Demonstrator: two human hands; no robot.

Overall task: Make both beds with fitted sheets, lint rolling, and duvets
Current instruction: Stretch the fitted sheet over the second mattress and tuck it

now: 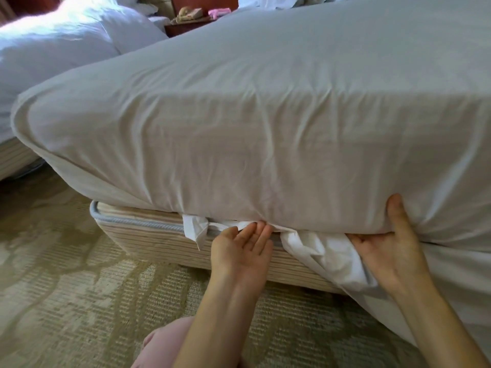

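Left hand: your left hand (240,251) is released, palm up, fingers straight and close together. Its fingertips (261,227) touch the loose cloth under the mattress's lower edge.
Right hand: your right hand (385,251) is grasping the lower edge of the thick mattress (265,176). The thumb (396,213) stands up against the mattress's side, and the fingers are out of sight underneath.
Sheet: the white cloth fitted sheet (292,75) covers the top and near side of the mattress, creased towards your right hand. Between your hands a crumpled bunch of loose sheet (326,254) hangs over the base. A smaller corner flap (196,229) hangs just left of your left hand.
Knee: your pink-clad knee (164,341) is at the bottom, beside the left forearm.
Base: the beige striped box base with grey-blue piping (154,243) sits under the mattress, which overhangs its corner.
Floor: the tan patterned carpet (66,274) lies open in front of the base and runs left into the gap between the beds.
Other bed: the second bed with heaped white bedding (53,41) is at far left, well apart.
Far end: the dark wooden nightstand (183,29) stands between the beds. It bears a beige telephone (189,13) and a pink object (216,12) too small to identify.
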